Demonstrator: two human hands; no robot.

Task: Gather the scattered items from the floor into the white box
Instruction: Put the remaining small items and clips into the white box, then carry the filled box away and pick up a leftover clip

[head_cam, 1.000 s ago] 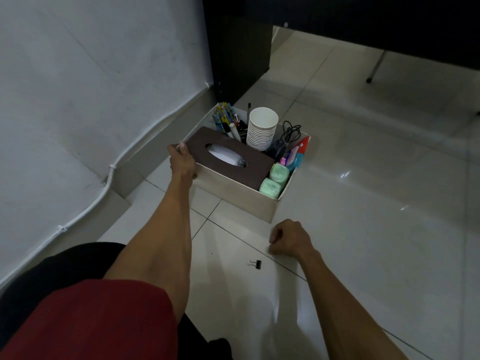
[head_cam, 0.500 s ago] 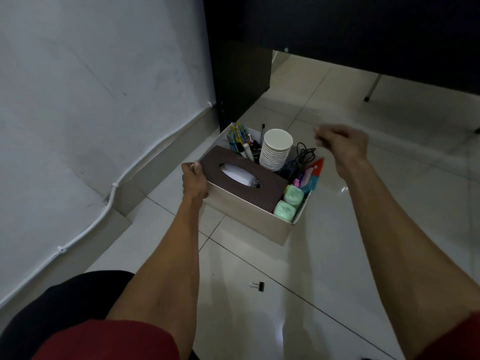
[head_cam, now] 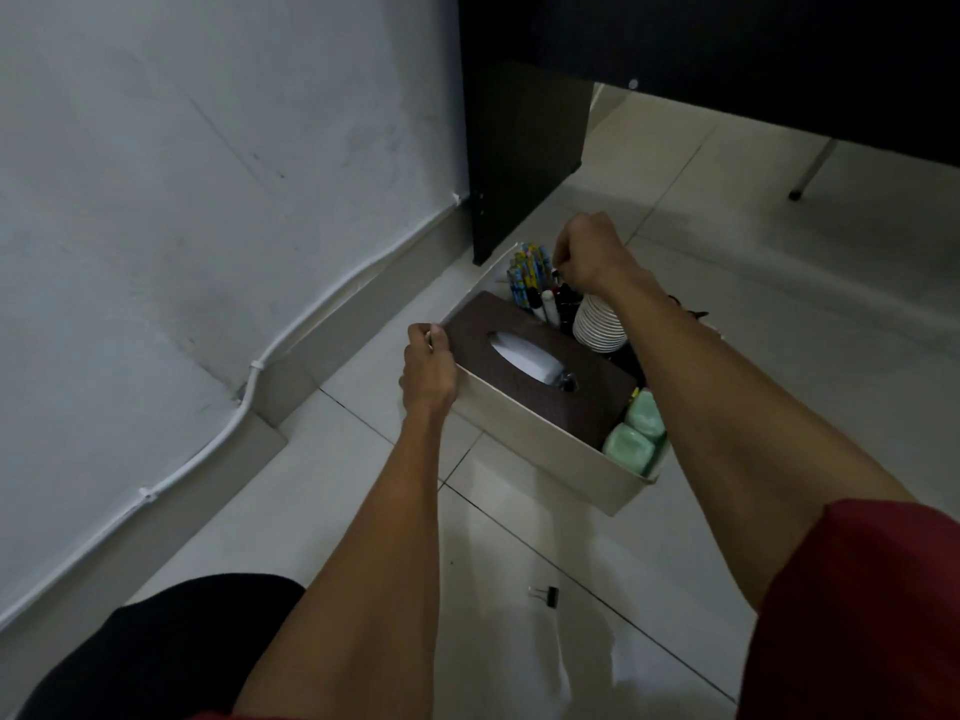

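Right hand [head_cam: 592, 252] has reached over white box [head_cam: 545, 449], lying lengthwise far-left to near-right.

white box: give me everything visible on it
The white box is an open-topped rectangular bin, off-white, looking like card or thin plastic. It sits askew over the tiled floor near the wall and a black desk leg; whether it is resting or lifted I cannot tell. The left hand grips its left corner rim. The right hand hovers over its back corner, fingers curled. Inside are a brown tissue box, upright pens, stacked paper cups and two green packs.
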